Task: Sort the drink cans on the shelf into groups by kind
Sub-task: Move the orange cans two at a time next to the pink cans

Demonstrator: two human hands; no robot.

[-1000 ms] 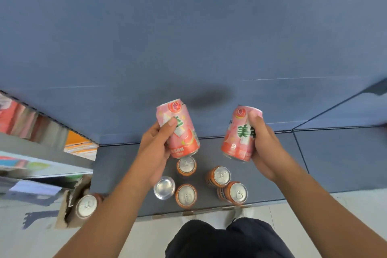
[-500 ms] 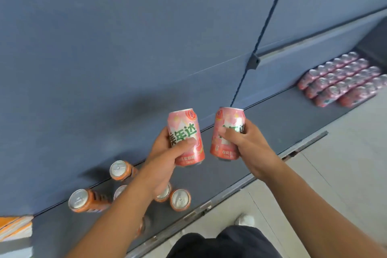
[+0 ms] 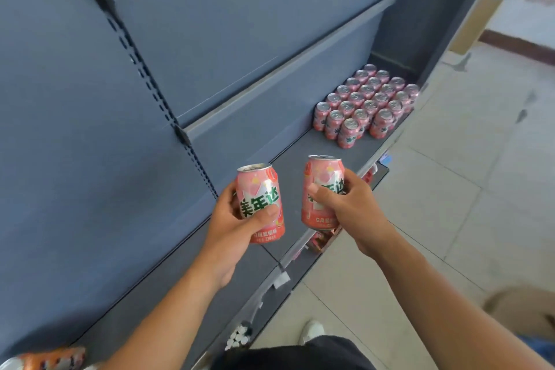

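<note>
I hold two pink peach-soda cans upright above the grey shelf (image 3: 303,156). My left hand (image 3: 232,224) grips the left pink can (image 3: 259,198), fingers curled round its middle. My right hand (image 3: 345,207) grips the right pink can (image 3: 321,189) from its right side. A block of several matching pink cans (image 3: 366,103) stands in rows at the shelf's far right end. One orange can (image 3: 51,357) shows at the bottom left corner, partly cut off by the frame.
The blue-grey back panel (image 3: 90,129) of the shelving rises to the left, with a slotted upright (image 3: 150,81). Tiled floor (image 3: 450,204) lies to the right. A cardboard box (image 3: 522,309) sits at the lower right. My shoe (image 3: 312,330) is near the shelf's base.
My view has swung right along the shelf. The group of orange cans has slid out of view to the lower left, and the block of pink cans has come closer. Both hands still hold their cans.
</note>
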